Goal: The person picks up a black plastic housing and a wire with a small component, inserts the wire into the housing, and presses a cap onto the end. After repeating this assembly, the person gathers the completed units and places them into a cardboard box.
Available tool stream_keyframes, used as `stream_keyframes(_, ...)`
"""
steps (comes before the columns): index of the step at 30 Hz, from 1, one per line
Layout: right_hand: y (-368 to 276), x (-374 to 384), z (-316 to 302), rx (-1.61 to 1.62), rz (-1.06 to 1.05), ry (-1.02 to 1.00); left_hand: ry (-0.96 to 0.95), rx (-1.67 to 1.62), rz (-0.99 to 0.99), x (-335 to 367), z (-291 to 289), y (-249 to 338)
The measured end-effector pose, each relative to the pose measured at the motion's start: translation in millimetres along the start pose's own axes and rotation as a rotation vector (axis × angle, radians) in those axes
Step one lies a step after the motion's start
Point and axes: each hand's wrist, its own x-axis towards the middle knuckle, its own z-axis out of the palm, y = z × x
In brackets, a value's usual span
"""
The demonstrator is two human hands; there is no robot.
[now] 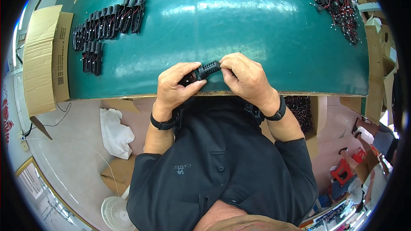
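Just above the table's near edge, my left hand (pixel 176 81) grips a black plastic casing (pixel 209 69) with a ribbed end. The casing is tilted, its ribbed end pointing up and to the right. Its other end lies partly hidden under my left fingers and thumb, where a bit of red shows. My right hand (pixel 244 76) is closed in a pinch at the tip of the ribbed end. What sits between those fingertips, if anything, is too small to make out.
Rows of similar black casings (pixel 107 20) lie at the left of the green table (pixel 222 30). A heap of small black parts with red wires (pixel 332 0) covers the far right. An open cardboard box (pixel 43 60) stands at the left edge. Below right is a box of dark parts (pixel 299 113).
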Motion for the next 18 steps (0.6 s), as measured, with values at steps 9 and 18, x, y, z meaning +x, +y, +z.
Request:
stream_keyframes(9, -1.5, -1.8, -0.8, 0.149, 0.222, 0.033, -0.002, 0.006, -0.009, 0.5, -0.2, 2.5)
stream_keyframes(18, -4.8, -2.0, -9.5, 0.275, 0.349, -0.160, 0.019, -0.004, 0.013, 1.7, 0.4, 0.3)
